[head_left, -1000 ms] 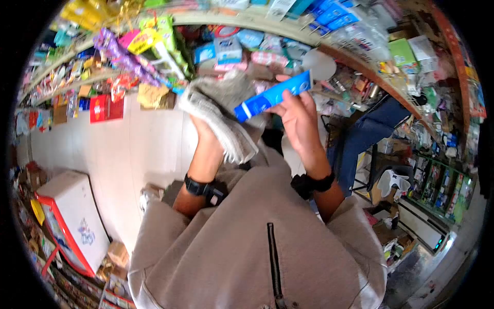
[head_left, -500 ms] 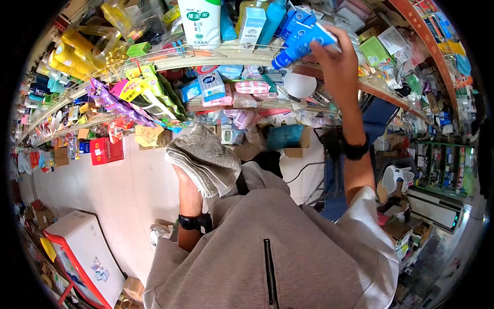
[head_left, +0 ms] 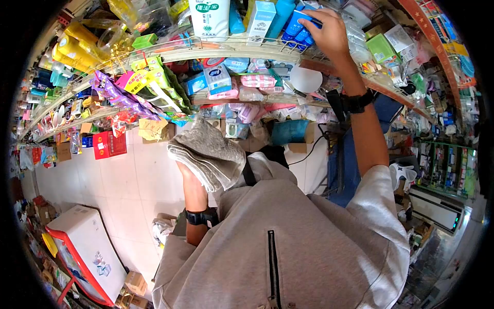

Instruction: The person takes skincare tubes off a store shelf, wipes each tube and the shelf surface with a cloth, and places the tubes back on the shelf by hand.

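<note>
The crowded top shelf (head_left: 226, 50) is the main hazard: the right hand (head_left: 325, 27) is raised to it, fingers closed around a blue tube (head_left: 301, 23) among packed blue tubes, a white box (head_left: 260, 18) and a white bottle (head_left: 208, 18). A careless nudge could tip these neighbours off the rail. Lower down, the left hand (head_left: 186, 172) is hidden under a folded grey cloth (head_left: 208, 152) held at chest height; I cannot tell its grip, so the cloth might slide floorward.

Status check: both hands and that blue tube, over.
Left hand holds grey folded cloth at chest. Right hand up on top shelf, fingers on blue tube. Neighbouring bottles crowd the slot.
</note>
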`<control>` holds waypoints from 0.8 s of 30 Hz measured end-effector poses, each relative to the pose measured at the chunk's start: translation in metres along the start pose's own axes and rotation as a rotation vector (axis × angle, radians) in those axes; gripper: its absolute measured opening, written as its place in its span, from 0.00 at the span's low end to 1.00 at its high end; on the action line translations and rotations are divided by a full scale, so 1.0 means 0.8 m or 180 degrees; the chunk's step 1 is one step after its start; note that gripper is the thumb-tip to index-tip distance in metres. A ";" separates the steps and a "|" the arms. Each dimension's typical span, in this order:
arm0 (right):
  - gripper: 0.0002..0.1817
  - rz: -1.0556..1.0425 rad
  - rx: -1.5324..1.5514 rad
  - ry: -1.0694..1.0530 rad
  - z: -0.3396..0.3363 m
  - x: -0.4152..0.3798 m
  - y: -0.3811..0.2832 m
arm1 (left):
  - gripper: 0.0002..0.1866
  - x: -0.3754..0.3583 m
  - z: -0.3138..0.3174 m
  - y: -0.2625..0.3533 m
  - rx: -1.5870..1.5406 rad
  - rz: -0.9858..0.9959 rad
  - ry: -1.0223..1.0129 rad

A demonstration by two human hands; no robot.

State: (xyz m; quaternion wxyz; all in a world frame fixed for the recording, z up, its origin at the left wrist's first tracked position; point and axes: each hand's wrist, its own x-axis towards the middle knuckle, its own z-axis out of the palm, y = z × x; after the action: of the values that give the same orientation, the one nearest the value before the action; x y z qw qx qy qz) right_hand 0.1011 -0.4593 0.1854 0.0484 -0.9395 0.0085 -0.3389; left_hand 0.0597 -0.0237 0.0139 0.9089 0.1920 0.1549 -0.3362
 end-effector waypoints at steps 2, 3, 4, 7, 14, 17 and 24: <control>0.14 -0.0125 -0.0053 0.0018 0.010 -0.005 0.011 | 0.35 0.002 -0.001 -0.001 0.0005 0.0014 -0.0014; 0.13 -0.0256 -0.0108 0.0041 0.011 -0.005 0.010 | 0.35 0.002 0.002 0.001 0.0016 0.0016 -0.0012; 0.13 -0.0253 -0.0104 0.0040 0.011 -0.006 0.008 | 0.35 0.003 0.003 0.001 0.0024 0.0026 -0.0012; 0.12 -0.0228 -0.0158 0.0107 0.012 -0.008 0.007 | 0.35 0.003 0.014 0.002 0.0042 0.0034 0.0056; 0.04 -0.0074 0.0188 -0.0099 -0.020 0.007 -0.031 | 0.35 0.005 0.005 0.002 0.0157 0.0093 0.0197; 0.04 -0.0177 0.0138 0.0009 -0.012 0.007 -0.021 | 0.36 0.002 -0.003 0.001 0.0198 0.0004 0.0273; 0.03 -0.0031 -0.0104 0.0021 0.007 0.016 -0.012 | 0.36 -0.005 -0.016 -0.002 0.0250 0.0023 0.0341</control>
State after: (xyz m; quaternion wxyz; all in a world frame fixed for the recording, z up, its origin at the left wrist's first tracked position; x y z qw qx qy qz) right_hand 0.1142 -0.4499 0.1898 0.0313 -0.9391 0.0095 -0.3421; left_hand 0.0538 -0.0165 0.0037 0.8923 0.2458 0.1893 -0.3280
